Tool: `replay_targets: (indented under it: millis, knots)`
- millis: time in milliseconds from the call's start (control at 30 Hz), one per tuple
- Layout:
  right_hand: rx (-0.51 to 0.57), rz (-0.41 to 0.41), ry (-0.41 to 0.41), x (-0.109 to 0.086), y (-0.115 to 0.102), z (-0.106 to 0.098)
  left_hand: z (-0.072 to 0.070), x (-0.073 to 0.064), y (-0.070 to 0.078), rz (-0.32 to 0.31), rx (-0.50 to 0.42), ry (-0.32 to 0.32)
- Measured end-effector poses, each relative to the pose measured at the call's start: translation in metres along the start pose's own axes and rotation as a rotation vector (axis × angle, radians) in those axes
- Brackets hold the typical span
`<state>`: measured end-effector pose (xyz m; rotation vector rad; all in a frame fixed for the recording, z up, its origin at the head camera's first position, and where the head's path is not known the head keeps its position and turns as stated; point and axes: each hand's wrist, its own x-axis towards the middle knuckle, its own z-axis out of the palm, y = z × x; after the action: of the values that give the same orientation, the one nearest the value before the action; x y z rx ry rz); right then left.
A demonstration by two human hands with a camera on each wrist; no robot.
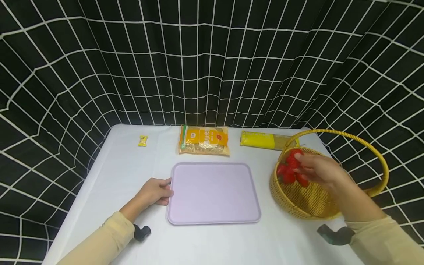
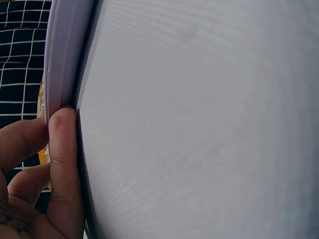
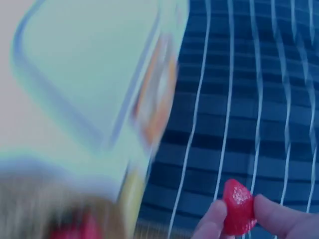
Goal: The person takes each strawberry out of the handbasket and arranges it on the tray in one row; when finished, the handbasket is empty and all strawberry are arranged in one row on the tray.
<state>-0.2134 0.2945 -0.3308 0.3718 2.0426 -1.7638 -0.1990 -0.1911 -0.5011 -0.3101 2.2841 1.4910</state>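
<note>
A red strawberry [image 3: 238, 208] is pinched between the thumb and fingers of my right hand [image 1: 319, 167]. That hand is over a yellow woven basket [image 1: 281, 198] with a tall handle, where several strawberries [image 1: 286, 175] lie on the left side. My left hand [image 1: 154, 191] grips the left edge of a pale purple tray [image 1: 213, 193], which lies flat on the table. Seen from the left wrist, one finger [image 2: 64, 159] lies against the tray's rim [image 2: 70, 50] from below, and other fingertips meet its outer side.
Behind the tray lies an orange and clear food packet [image 1: 204, 140]. A long yellow packet [image 1: 261, 140] sits to its right, partly behind the basket handle [image 1: 357, 138]. At the far left is a small yellow wrapped piece [image 1: 142, 141]. A black gridded curtain surrounds the white table [image 1: 212, 244].
</note>
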Motion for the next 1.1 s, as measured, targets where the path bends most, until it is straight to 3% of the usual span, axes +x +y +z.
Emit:
replay_targets:
  millis: [67, 133, 267, 400, 533, 700, 867, 1100]
  knots:
    - [-0.127, -0.054, -0.009, 0.004, 0.002, 0.044, 0.0, 0.0, 0.001, 0.002, 0.015, 0.001]
    - [-0.177, -0.074, -0.013, 0.017, 0.007, 0.09, -0.001, 0.0, 0.002, 0.009, 0.024, 0.004]
    - [-0.194, -0.031, -0.029, 0.065, 0.022, 0.174, -0.004, 0.004, 0.001, 0.027, 0.004, -0.012]
    - [-0.303, 0.0, 0.0, 0.107, 0.035, 0.241, -0.004, 0.006, -0.002, 0.029, -0.016, -0.025]
    - [-0.424, -0.034, 0.034, 0.124, 0.042, 0.29, -0.003, 0.006, -0.003, 0.013, -0.016, -0.02]
    - [-0.489, -0.097, 0.051, 0.132, 0.044, 0.316, -0.003, 0.006, -0.001, 0.023, -0.011, -0.019]
    - [-0.534, -0.102, 0.091, 0.137, 0.043, 0.319, 0.002, 0.007, 0.004, 0.043, 0.006, -0.035]
    - [-0.554, -0.105, 0.04, 0.139, 0.04, 0.327, -0.006, 0.001, 0.004, 0.006, 0.026, -0.02]
